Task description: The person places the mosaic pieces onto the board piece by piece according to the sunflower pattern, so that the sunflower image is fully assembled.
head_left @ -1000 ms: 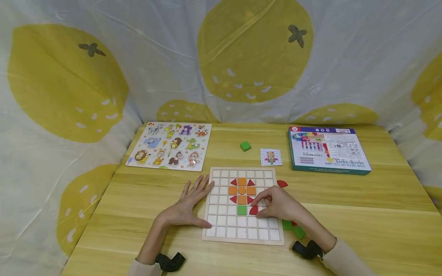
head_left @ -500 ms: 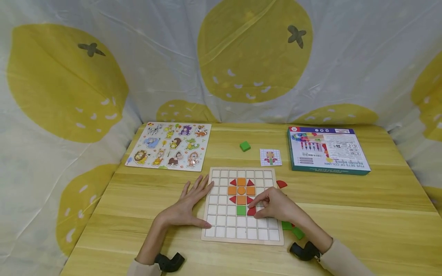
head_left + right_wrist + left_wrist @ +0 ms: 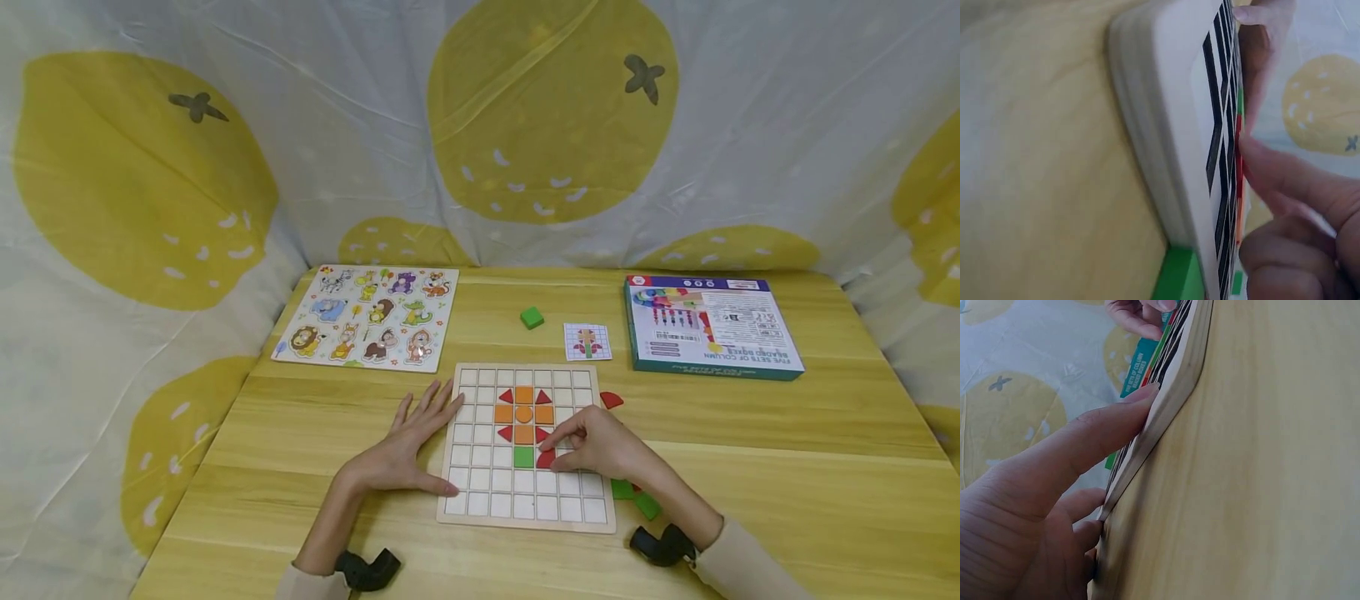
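A wooden grid board [image 3: 525, 524] lies on the table, with orange squares, an orange disc [image 3: 523, 413], red triangles and a green square [image 3: 523, 457] in its cells. My left hand [image 3: 397, 454] rests against the board's left edge, fingers spread; the left wrist view shows its thumb [image 3: 1116, 422] on the rim. With thumb and finger, my right hand [image 3: 600, 442] pinches a red quarter-circle block [image 3: 545, 459] in the cell just right of the green square. Fingers partly cover that block and the triangle above it.
Green blocks [image 3: 647, 505] and a red quarter circle [image 3: 612, 400] lie by the board's right side. Behind it are a pattern card [image 3: 588, 342] and a green block [image 3: 532, 317]. An animal puzzle [image 3: 367, 318] lies back left, a toy box [image 3: 716, 327] back right.
My right hand has shifted slightly left with the red quarter-circle block, bringing it closer to the green square; it has barely moved in the last half second. My left hand stays put.
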`<action>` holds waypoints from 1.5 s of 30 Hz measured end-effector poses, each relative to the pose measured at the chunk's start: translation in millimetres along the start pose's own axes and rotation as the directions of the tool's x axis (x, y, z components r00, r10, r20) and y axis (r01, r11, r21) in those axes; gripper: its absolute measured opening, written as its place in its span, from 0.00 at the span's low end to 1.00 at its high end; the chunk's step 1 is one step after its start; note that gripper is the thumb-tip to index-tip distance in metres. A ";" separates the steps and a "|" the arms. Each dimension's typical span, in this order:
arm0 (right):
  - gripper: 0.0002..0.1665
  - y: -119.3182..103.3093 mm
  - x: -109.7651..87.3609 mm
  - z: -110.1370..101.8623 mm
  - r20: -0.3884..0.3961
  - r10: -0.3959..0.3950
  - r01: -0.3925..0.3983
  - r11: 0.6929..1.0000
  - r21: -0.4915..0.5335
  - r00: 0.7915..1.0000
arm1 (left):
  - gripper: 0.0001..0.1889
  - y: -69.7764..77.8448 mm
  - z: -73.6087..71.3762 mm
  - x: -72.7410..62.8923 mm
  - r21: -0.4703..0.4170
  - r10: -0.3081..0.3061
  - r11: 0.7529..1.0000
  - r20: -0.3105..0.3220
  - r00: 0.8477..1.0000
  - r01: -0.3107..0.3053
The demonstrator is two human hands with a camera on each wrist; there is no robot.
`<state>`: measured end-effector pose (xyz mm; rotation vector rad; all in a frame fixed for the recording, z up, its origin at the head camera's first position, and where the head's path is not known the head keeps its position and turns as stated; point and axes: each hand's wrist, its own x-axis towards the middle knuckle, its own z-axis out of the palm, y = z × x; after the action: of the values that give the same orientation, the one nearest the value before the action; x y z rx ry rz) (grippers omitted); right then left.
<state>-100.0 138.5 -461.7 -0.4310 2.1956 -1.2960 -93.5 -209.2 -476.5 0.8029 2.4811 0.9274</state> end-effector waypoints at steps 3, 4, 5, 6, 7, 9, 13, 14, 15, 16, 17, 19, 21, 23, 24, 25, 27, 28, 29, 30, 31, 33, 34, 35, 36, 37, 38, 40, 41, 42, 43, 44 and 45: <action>0.13 0.3 -3.5 -10.4 -0.001 -0.002 0.002 1.000 -0.021 1.000 | 0.66 -0.6 0.8 0.3 -0.002 0.003 1.000 -0.003 1.000 -0.003; 0.14 0.9 -5.2 -16.2 -0.015 0.001 -0.002 1.000 -0.030 1.000 | 0.66 -1.0 1.1 0.4 0.000 0.005 1.000 -0.004 1.000 -0.005; 0.15 1.9 -7.3 -23.0 -0.036 0.000 -0.002 0.999 -0.041 0.999 | 0.66 -1.3 1.5 0.5 0.001 0.006 1.000 -0.005 1.000 -0.006; 0.15 3.5 -9.6 -30.3 -0.068 0.002 -0.005 0.999 -0.053 0.998 | 0.66 -1.7 1.9 0.6 0.002 0.007 1.000 -0.006 1.000 -0.007; 0.16 5.5 -12.1 -38.1 -0.102 0.004 -0.010 0.998 -0.064 0.995 | 0.66 -2.2 2.3 0.7 0.003 0.007 1.000 -0.006 1.000 -0.007; 0.17 11.2 -16.8 -52.9 -0.169 0.008 -0.022 0.996 -0.083 0.986 | 0.66 -2.7 2.8 0.9 0.003 0.009 1.000 -0.008 1.000 -0.009; 0.20 24.4 -23.8 -74.2 -0.268 0.041 -0.063 0.995 -0.074 0.962 | 0.66 -3.4 2.4 0.5 0.007 0.007 1.000 -0.006 1.000 -0.007; 0.21 27.1 -24.6 -77.3 -0.281 0.052 -0.074 0.995 -0.067 0.958 | 0.66 -3.3 2.2 0.3 0.006 0.007 1.000 -0.006 1.000 -0.007; 0.22 29.4 -25.1 -79.7 -0.287 0.067 -0.086 0.995 -0.054 0.955 | 0.66 -3.3 2.0 0.1 0.005 0.006 1.000 -0.006 1.000 -0.006; 0.23 31.4 -25.1 -81.2 -0.290 0.081 -0.097 0.994 -0.041 0.954 | 0.66 -3.3 1.9 0.0 0.007 0.006 1.000 -0.006 1.000 -0.006; 0.24 33.0 -24.6 -81.8 -0.286 0.100 -0.112 0.993 -0.027 0.953 | 0.66 -3.1 1.8 -0.2 0.007 0.004 1.000 -0.006 1.000 -0.004; 0.25 35.1 -22.9 -81.5 -0.272 0.119 -0.129 0.991 -0.021 0.955 | 0.67 -2.8 1.7 -0.3 0.007 0.002 1.000 -0.005 1.000 -0.002; 0.26 36.0 -20.5 -79.8 -0.265 0.121 -0.133 0.991 -0.027 0.957 | 0.67 -2.6 1.8 -0.1 0.007 0.000 1.000 -0.004 1.000 0.000; 0.25 36.7 -18.1 -77.7 -0.272 0.119 -0.136 0.990 -0.042 0.955 | 0.67 -2.4 1.6 0.2 0.009 0.000 1.000 -0.003 1.000 0.000; 0.24 37.0 -17.1 -76.8 -0.278 0.112 -0.132 0.990 -0.056 0.954 | 0.67 -2.4 1.5 0.4 0.010 0.001 1.000 -0.003 1.000 -0.001; 0.23 37.3 -16.1 -75.9 -0.287 0.108 -0.132 0.989 -0.066 0.952 | 0.66 -2.3 1.4 0.6 0.009 0.002 1.000 -0.004 1.000 -0.002; 0.21 38.0 -14.6 -74.4 -0.302 0.109 -0.139 0.987 -0.078 0.947 | 0.67 -2.0 1.1 0.7 0.008 0.003 1.000 -0.005 1.000 -0.003; 0.21 38.2 -14.0 -73.7 -0.305 0.112 -0.143 0.986 -0.081 0.946 | 0.67 -2.0 1.1 0.6 0.008 0.004 1.000 -0.005 1.000 -0.004; 0.20 38.3 -13.5 -73.0 -0.306 0.113 -0.145 0.986 -0.084 0.945 | 0.67 -1.9 1.1 0.5 0.007 0.003 1.000 -0.005 1.000 -0.003; 0.20 38.3 -13.0 -72.2 -0.307 0.113 -0.146 0.986 -0.086 0.945 | 0.67 -2.0 1.0 0.4 0.008 0.000 1.000 -0.002 1.000 0.000; 0.19 38.2 -12.5 -71.7 -0.309 0.113 -0.147 0.985 -0.088 0.944 | 0.67 -2.2 1.0 0.3 0.006 -0.001 1.000 -0.002 1.000 0.001; 0.18 36.6 -11.2 -70.3 -0.316 0.115 -0.150 0.985 -0.089 0.942 | 0.67 -2.8 0.9 0.3 0.006 -0.002 1.000 -0.002 1.000 0.002; 0.17 35.7 -10.4 -69.4 -0.318 0.114 -0.149 0.985 -0.089 0.941 | 0.67 -3.1 0.9 0.2 0.005 -0.002 1.000 -0.002 1.000 0.002; 0.16 34.9 -9.5 -68.6 -0.321 0.115 -0.151 0.984 -0.089 0.940 | 0.67 -3.1 0.8 0.0 0.005 -0.002 1.000 -0.002 1.000 0.002; 0.15 33.9 -8.8 -68.3 -0.323 0.118 -0.154 0.984 -0.089 0.939 | 0.67 -3.5 0.7 0.0 0.005 -0.001 1.000 -0.002 1.000 0.001; 0.15 33.2 -8.4 -68.0 -0.324 0.117 -0.153 0.984 -0.088 0.939 | 0.66 -3.6 0.6 0.0 0.004 0.001 1.000 -0.003 1.000 -0.001; 0.14 32.6 -8.2 -68.0 -0.324 0.120 -0.156 0.984 -0.088 0.938 | 0.66 -3.7 0.5 0.0 0.005 0.002 1.000 -0.003 1.000 -0.002; 0.14 32.6 -9.1 -69.2 -0.325 0.120 -0.159 0.983 -0.094 0.938 | 0.66 -4.1 0.5 0.0 0.007 0.004 1.000 -0.003 1.000 -0.004; 0.14 32.9 -10.3 -70.5 -0.326 0.126 -0.166 0.981 -0.096 0.937 | 0.66 -4.3 0.6 0.1 0.009 0.004 1.000 -0.002 1.000 -0.004; 0.15 33.4 -11.7 -71.9 -0.325 0.129 -0.170 0.980 -0.100 0.937 | 0.66 -4.5 0.8 0.3 0.008 0.005 1.000 -0.002 1.000 -0.005; 0.15 34.1 -13.0 -73.2 -0.326 0.135 -0.176 0.979 -0.100 0.936 | 0.66 -4.7 1.0 0.3 0.008 0.005 1.000 -0.001 1.000 -0.005; 0.15 34.9 -14.2 -74.5 -0.323 0.143 -0.184 0.978 -0.099 0.935 | 0.66 -5.0 1.2 0.2 0.009 0.005 1.000 0.000 1.000 -0.005; 0.16 35.7 -15.3 -75.5 -0.318 0.145 -0.185 0.978 -0.097 0.937 | 0.66 -5.2 1.4 0.2 0.011 0.004 1.000 0.001 1.000 -0.004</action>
<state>-133.2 216.6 -459.4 -0.0866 2.5226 -1.2031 -94.9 -211.7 -481.1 0.8118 2.4866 0.9155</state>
